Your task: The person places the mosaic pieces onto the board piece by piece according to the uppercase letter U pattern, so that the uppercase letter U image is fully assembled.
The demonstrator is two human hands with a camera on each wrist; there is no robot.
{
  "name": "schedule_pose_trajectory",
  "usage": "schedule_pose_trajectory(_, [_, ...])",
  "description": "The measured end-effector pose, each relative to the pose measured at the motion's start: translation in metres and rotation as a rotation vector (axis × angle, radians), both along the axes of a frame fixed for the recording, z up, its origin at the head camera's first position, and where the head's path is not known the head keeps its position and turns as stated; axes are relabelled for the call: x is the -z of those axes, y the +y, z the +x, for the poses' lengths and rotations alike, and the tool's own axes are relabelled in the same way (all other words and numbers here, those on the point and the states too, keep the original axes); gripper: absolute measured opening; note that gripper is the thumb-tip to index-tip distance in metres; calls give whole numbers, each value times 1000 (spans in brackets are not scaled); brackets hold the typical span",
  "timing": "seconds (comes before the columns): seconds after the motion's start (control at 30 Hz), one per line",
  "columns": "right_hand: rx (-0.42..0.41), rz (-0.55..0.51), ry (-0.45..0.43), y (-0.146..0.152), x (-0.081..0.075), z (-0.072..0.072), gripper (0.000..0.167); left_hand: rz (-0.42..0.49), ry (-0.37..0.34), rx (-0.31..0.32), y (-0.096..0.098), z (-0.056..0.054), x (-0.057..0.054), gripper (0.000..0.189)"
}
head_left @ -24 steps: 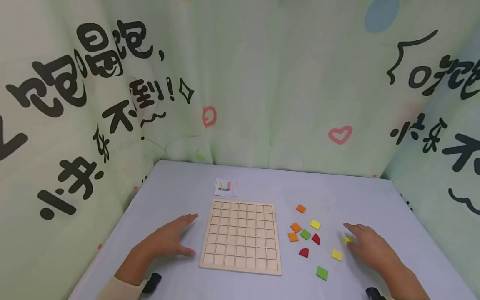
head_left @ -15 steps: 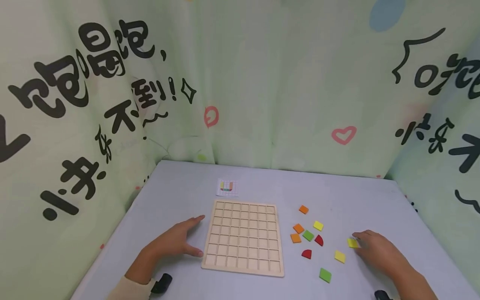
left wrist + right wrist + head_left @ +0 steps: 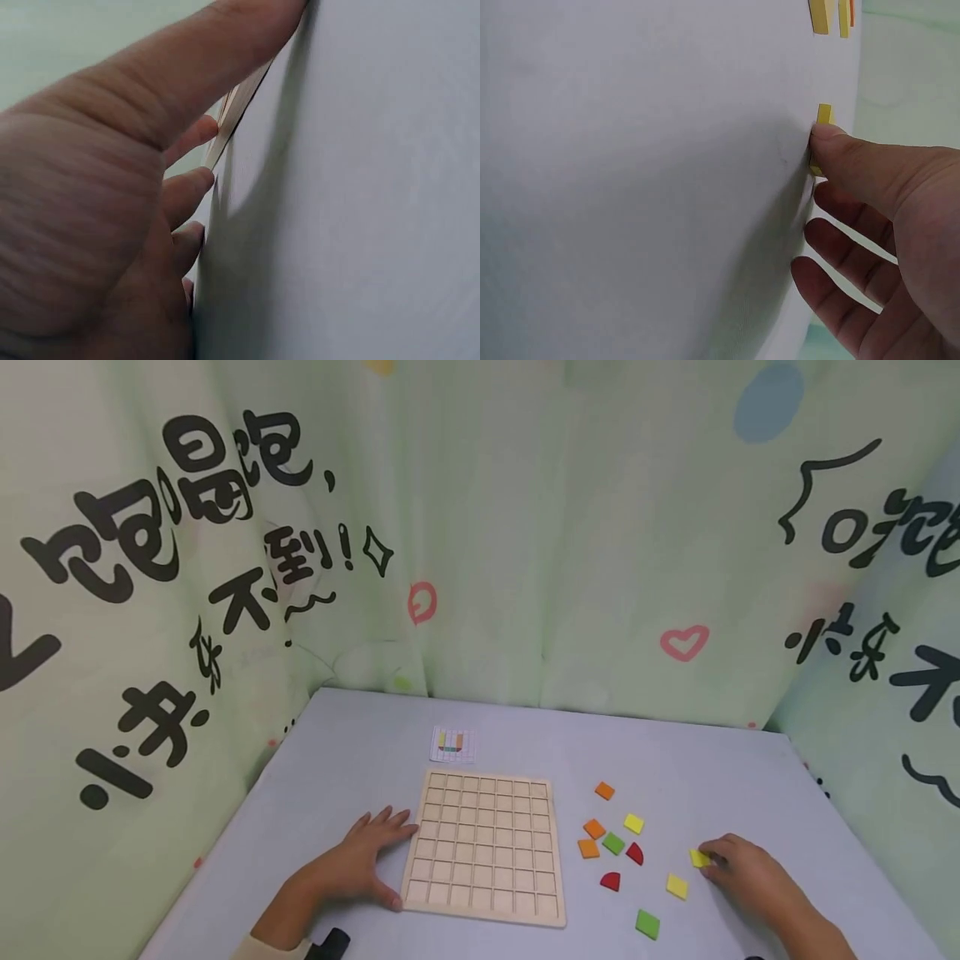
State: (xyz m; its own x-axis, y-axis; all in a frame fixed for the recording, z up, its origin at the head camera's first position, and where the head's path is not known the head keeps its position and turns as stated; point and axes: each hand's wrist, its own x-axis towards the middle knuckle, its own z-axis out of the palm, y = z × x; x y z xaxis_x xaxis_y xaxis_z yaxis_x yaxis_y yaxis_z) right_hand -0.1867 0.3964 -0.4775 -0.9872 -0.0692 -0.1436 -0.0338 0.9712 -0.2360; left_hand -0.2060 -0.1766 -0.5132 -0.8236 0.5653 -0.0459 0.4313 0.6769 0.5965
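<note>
A square wooden grid board (image 3: 487,852) lies in the middle of the table. My left hand (image 3: 360,864) is at its left side, thumb tip by the near left corner and fingertips on the left edge, fingers spread. In the left wrist view the fingers (image 3: 193,187) meet the board's thin side (image 3: 240,105). Off to the right, my right hand (image 3: 757,877) pinches a yellow tile (image 3: 698,857) between thumb and fingers. The right wrist view shows the thumb on that tile (image 3: 824,114), the other fingers loosely bent beneath.
Between board and right hand lie loose tiles: several orange (image 3: 594,828), green (image 3: 613,843), red quarter-round (image 3: 611,882) and yellow (image 3: 677,887). Behind the board sits a small card (image 3: 452,745) printed with a coloured U shape. A printed curtain (image 3: 540,543) surrounds the table.
My left hand has moved right and reached the board's left edge. The right hand's thumb and fingers have come together on the yellow tile. The view has shifted slightly.
</note>
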Motion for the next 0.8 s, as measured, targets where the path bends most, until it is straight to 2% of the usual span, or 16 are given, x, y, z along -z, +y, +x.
schedule_pose_trajectory(0.23, [21,-16,-26,0,1,-6,29,-39,23,8,1,1,5,113])
schedule_pose_trajectory(0.47, [52,-49,-74,1,2,-11,41,14,21,36,0,8,4,109])
schedule_pose_trajectory(0.67, [51,-97,-120,7,4,-16,42,-12,49,26,4,5,2,111])
schedule_pose_trajectory(0.8, [28,-84,-140,2,8,-20,38,-19,42,16,2,2,3,111])
